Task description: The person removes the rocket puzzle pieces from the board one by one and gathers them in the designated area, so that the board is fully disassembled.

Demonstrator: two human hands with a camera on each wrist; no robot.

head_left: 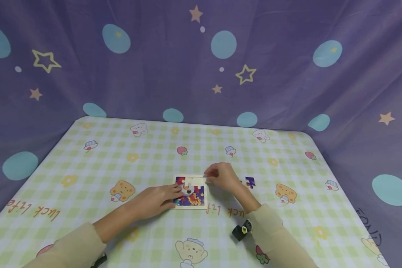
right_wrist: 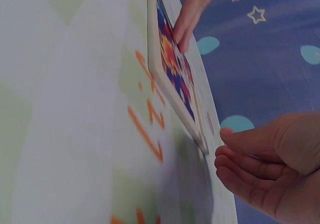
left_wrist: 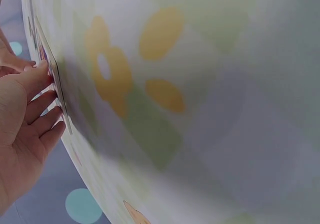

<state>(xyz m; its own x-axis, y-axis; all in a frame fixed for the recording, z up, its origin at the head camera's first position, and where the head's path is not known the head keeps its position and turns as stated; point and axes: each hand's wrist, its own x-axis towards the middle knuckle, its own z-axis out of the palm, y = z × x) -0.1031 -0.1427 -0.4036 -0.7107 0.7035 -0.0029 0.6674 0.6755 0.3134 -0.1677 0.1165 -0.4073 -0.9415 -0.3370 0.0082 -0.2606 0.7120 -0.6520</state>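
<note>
A small jigsaw puzzle (head_left: pixel 196 201) in a pale frame lies on the table, with a bare patch in its upper part and a colourful picture over the rest. My left hand (head_left: pixel 162 199) rests on the puzzle's left side, its fingers mostly straight, as the left wrist view also shows. At the frame's upper right corner is my right hand (head_left: pixel 222 176), its fingers loosely bent. In the right wrist view, the right hand (right_wrist: pixel 272 166) is apart from the frame (right_wrist: pixel 175 101), and no piece shows between thumb and fingers. Loose puzzle pieces (head_left: pixel 250 182) lie just right of that hand, partly hidden by it.
A green-and-white checked cloth (head_left: pixel 160 238) with cartoon prints covers the table. Behind it hangs a purple curtain (head_left: pixel 174 74) with stars and blue ovals. A black strap-like item (head_left: pixel 242 230) is at the right sleeve's cuff.
</note>
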